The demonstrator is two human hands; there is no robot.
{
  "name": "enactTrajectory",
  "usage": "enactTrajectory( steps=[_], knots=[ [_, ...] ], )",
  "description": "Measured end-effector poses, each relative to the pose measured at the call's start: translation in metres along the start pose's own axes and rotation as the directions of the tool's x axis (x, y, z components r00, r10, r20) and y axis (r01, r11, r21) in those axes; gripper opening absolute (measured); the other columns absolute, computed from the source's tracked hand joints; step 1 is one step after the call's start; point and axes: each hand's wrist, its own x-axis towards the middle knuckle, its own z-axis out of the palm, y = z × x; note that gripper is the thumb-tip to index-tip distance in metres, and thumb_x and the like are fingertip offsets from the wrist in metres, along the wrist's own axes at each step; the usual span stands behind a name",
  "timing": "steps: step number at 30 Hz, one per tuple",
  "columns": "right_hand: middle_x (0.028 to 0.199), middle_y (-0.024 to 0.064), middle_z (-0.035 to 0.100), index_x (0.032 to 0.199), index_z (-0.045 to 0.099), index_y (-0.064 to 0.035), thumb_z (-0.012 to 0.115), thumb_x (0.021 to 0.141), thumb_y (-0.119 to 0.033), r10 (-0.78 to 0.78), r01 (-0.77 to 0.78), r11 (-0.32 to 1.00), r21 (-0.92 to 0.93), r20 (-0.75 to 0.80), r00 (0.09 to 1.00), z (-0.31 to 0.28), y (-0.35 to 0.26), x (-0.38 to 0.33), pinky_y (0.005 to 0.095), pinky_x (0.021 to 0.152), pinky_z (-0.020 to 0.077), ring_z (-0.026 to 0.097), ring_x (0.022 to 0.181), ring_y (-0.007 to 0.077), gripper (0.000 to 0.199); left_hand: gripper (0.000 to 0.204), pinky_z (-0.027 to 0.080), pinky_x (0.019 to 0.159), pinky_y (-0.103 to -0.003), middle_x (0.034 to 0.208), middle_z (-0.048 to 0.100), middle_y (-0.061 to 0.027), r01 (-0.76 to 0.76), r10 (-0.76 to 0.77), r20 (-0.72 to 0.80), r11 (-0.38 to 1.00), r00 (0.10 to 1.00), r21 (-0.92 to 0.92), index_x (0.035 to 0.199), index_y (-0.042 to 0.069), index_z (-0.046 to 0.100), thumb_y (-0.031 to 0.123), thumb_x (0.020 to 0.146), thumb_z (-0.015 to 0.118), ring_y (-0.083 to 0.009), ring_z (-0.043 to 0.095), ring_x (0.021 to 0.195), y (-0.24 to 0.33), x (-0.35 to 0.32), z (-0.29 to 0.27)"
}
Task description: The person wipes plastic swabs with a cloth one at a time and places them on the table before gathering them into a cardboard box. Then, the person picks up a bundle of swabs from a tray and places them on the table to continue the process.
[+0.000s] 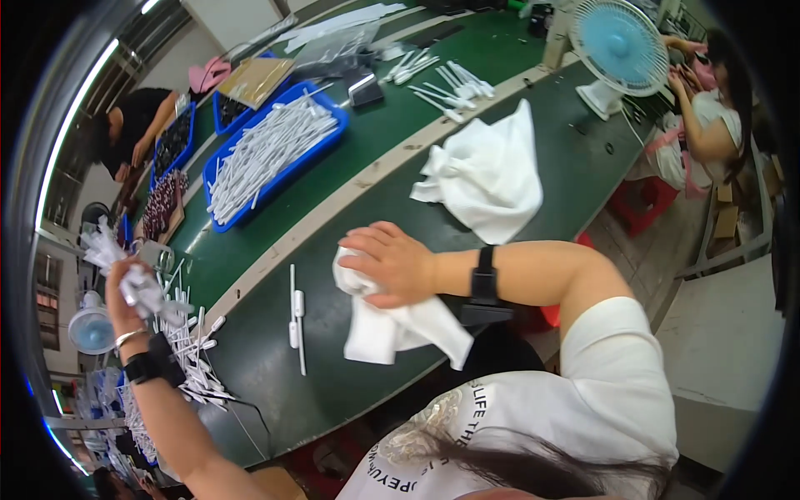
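Note:
My right hand (390, 265) is closed over a bunched white cloth (400, 333), whose loose ends spread toward the near table edge. Raised at the far left, my left hand (125, 296) grips a bundle of white plastic sticks (158, 302); motion smears them, so their exact shape is unclear. Just beside and below that hand lies a loose heap of thin white sticks with thicker ends (200, 350). Between my hands, two such sticks (297, 321) rest side by side on the green table. Another white cloth (487, 175) lies crumpled beyond my right hand.
Across a pale strip stands a blue tray (342, 125) full of white sticks. More sticks (454, 90) lie in small groups at the back. A fan (621, 46) stands at the right end. Other people work at far left and far right. A dark cable (258, 412) hangs near the front edge.

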Motion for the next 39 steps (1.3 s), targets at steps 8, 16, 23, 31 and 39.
enactTrajectory(
  steps=[8,16,23,31,39],
  knots=[
    [0.117,0.0093,0.048,0.112,0.051,-0.0171,0.066,0.064,-0.036,0.1,-0.12,0.977,-0.179,-0.117,0.988,-0.105,0.031,-0.038,0.0475,0.092,0.0291,0.041,0.114,0.03,0.054,0.015,0.049,0.055,-0.029,0.067,0.058,-0.0095,0.095,-0.094,0.235,0.995,0.967,0.008,0.081,-0.001,0.054,0.013,0.074,0.057,-0.0198,0.057,0.058,-0.018,-0.082,0.267],
    [0.1,0.0052,0.055,0.1,0.058,-0.0213,0.063,0.065,-0.033,0.454,-0.419,0.818,-0.395,-0.004,0.891,-0.148,0.09,-0.15,0.0411,0.08,0.0379,0.049,0.098,0.0247,0.038,0.02,0.051,0.058,-0.031,0.069,0.058,-0.0089,0.144,-0.188,0.374,0.979,0.908,0.143,0.089,0.0,0.052,0.012,0.073,0.056,-0.02,0.058,0.059,-0.049,-0.061,0.357],
    [0.093,0.0056,0.058,0.091,0.061,-0.0148,0.061,0.067,-0.025,0.502,-0.454,0.851,-0.263,0.156,0.851,-0.23,0.13,-0.152,0.0378,0.08,0.0395,0.053,0.091,0.026,0.027,0.018,0.049,0.055,-0.033,0.071,0.056,-0.0099,0.355,-0.253,0.341,0.891,0.906,-0.282,0.088,0.001,0.051,0.009,0.073,0.054,-0.0219,0.057,0.06,-0.094,-0.082,0.378],
    [0.079,0.0094,0.062,0.085,0.06,-0.0016,0.061,0.071,-0.017,0.693,-0.7,0.703,0.122,0.099,0.714,-0.203,0.233,-0.049,0.0322,0.064,0.047,0.059,0.072,0.024,0.021,0.024,0.048,0.064,-0.037,0.074,0.053,-0.0088,0.604,-0.283,0.552,0.553,0.784,-0.574,0.093,0.004,0.048,0.006,0.07,0.052,-0.0222,0.055,0.067,-0.176,-0.088,0.38],
    [0.09,0.0146,0.061,0.093,0.06,-0.0063,0.058,0.075,-0.029,0.7,-0.561,0.675,-0.48,0.176,0.692,-0.114,0.253,0.013,0.0405,0.074,0.0472,0.059,0.086,0.0325,0.029,0.028,0.046,0.068,-0.037,0.073,0.051,-0.0073,0.683,-0.202,0.697,0.504,0.688,-0.528,0.095,0.005,0.048,0.009,0.068,0.055,-0.0207,0.053,0.068,-0.196,-0.076,0.388]
  ],
)
